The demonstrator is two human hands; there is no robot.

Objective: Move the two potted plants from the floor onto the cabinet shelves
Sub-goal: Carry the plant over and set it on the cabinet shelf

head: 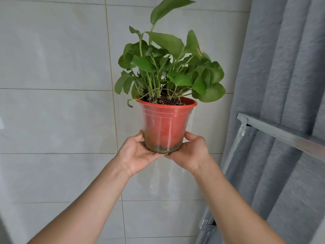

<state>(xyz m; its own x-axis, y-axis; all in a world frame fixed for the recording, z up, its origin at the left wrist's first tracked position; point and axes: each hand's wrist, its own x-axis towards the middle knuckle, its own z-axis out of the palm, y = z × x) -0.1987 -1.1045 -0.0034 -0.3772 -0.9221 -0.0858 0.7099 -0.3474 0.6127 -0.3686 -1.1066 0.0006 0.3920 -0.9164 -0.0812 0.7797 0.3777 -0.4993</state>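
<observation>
Arms are reaching forward, left hand [136, 152] and right hand [190, 151] cupping the potted plant [166, 120] upright at its base.

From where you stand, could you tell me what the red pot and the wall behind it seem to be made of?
The red pot looks like thin moulded plastic: glossy, with a rolled rim and faint ribs; its base appears soiled. The wall seems to be large pale glazed tiles, judging by the soft sheen and the thin grout lines.
</observation>
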